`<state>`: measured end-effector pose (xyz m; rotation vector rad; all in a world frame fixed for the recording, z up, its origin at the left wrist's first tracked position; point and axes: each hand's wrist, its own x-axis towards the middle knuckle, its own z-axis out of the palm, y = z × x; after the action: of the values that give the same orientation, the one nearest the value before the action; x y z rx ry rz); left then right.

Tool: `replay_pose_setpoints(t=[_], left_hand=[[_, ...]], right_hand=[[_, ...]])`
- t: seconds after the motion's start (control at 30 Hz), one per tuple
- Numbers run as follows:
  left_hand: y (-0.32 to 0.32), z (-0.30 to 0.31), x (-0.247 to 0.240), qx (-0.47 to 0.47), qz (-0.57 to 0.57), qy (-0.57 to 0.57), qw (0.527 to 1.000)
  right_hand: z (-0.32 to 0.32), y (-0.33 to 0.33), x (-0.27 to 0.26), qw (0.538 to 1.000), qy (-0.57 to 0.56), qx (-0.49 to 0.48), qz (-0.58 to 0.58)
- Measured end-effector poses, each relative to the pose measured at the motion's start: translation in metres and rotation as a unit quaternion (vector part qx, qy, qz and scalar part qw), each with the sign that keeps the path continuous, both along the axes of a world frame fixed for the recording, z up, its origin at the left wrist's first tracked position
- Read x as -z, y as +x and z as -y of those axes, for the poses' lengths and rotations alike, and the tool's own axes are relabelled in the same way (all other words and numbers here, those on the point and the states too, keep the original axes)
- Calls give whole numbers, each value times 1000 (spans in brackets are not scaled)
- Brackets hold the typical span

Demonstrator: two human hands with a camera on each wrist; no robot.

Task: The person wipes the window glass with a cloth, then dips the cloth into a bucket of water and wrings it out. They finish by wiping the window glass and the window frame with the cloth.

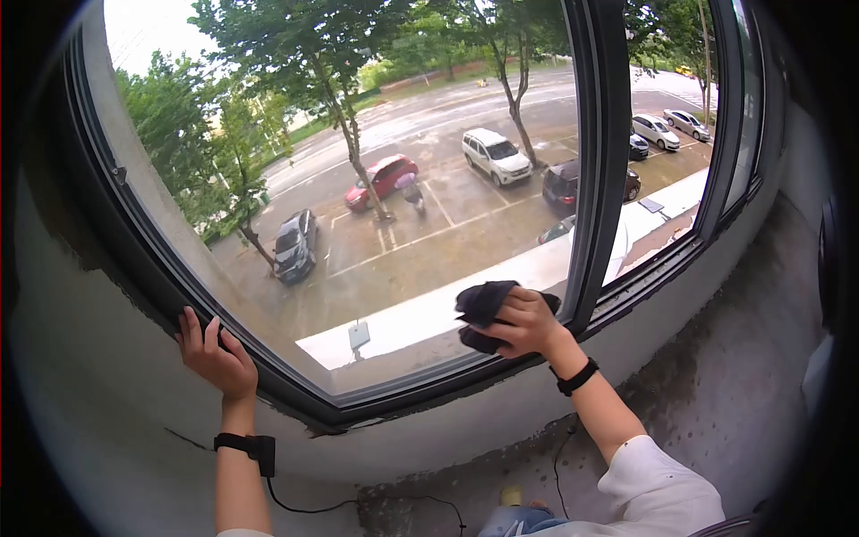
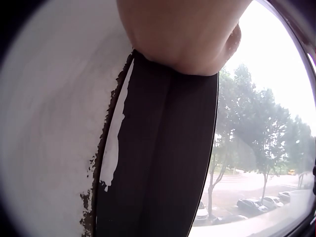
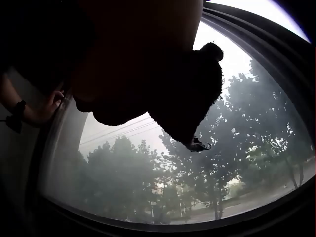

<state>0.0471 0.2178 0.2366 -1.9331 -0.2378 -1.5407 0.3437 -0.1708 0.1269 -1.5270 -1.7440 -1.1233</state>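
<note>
My right hand (image 1: 534, 324) grips a bunched black cloth (image 1: 486, 304) against the lower part of the window pane (image 1: 429, 268), near the upright bar. In the right wrist view the cloth (image 3: 195, 94) is a dark outline before the glass, its folds lost in shadow. My left hand (image 1: 219, 358) rests on the dark window frame (image 1: 295, 396) at the pane's left side, fingers spread and nothing held. The left wrist view shows the heel of that hand (image 2: 187, 44) over the frame (image 2: 158, 148); its fingers are hidden there.
A dark upright bar (image 1: 598, 161) divides this pane from another on the right. Below the frame runs a rough grey wall (image 1: 429, 438). A thin black cable (image 1: 313, 511) hangs from the left wrist strap. Outside are trees and parked cars.
</note>
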Motion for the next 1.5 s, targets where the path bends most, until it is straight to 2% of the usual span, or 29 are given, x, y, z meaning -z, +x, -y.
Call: replay_pose_setpoints(t=[0.03, 0.1, 0.2, 0.27, 0.33, 0.4, 0.47, 0.57, 0.7, 0.8, 0.9, 0.93, 1.0, 1.07, 1.13, 1.23, 1.27, 1.3, 1.4, 1.5], left_hand=[[1, 0, 1, -2, 0, -5, 1000], [5, 5, 0, 1, 17, 15, 1000], [6, 1, 2, 0, 16, 9, 1000], [4, 0, 2, -13, 15, 11, 1000], [3, -1, 3, -31, 6, -9, 999], [3, -3, 4, -32, 10, 1, 999], [3, 0, 2, -33, 13, 4, 999], [3, 8, 0, -48, -1, -22, 999], [4, 5, 1, -29, 14, 15, 999], [6, 7, 4, -32, 19, 3, 999], [7, 8, 1, -34, 20, -3, 999], [6, 9, 2, -38, 16, -8, 999], [5, 12, 0, -40, 16, 0, 999], [5, 13, -1, -43, 12, 10, 999], [4, 12, 0, -42, 11, 10, 999], [6, 9, 1, -38, 15, 8, 999], [6, 8, 2, -36, 20, 4, 999], [6, 9, 2, -37, 20, 5, 999], [5, 9, 0, -35, 17, 6, 999], [3, 7, 0, -31, 7, -2, 999]], right_hand=[[17, 7, 2, 999, 6, 37, -23], [25, 10, -26, 991, 97, 60, -71], [-9, -4, -92, 947, 270, 27, -173], [-40, -24, -139, 936, 325, 7, -136], [-74, -44, -164, 947, 306, -40, -87], [-109, -74, -156, 961, 221, -115, -120], [-139, -93, -125, 972, 162, -160, -65], [-133, -94, -64, 981, 52, -177, -64], [-65, -62, -28, 981, -26, -163, -106], [-3, -30, -48, 989, 48, -71, -119], [36, 8, -91, 967, 227, 30, -113], [36, 15, -108, 943, 306, 48, -120], [26, 20, -139, 913, 356, 48, -194], [-4, 7, -174, 907, 383, 13, -173], [-38, -21, -191, 927, 367, 38, -73], [-89, -56, -151, 961, 269, 9, -61], [-101, -67, -134, 972, 234, -34, -18], [-109, -70, -109, 980, 195, -18, 46], [-95, -61, -54, 989, 120, -36, 78], [-45, -22, -26, 990, 87, -22, 113]])
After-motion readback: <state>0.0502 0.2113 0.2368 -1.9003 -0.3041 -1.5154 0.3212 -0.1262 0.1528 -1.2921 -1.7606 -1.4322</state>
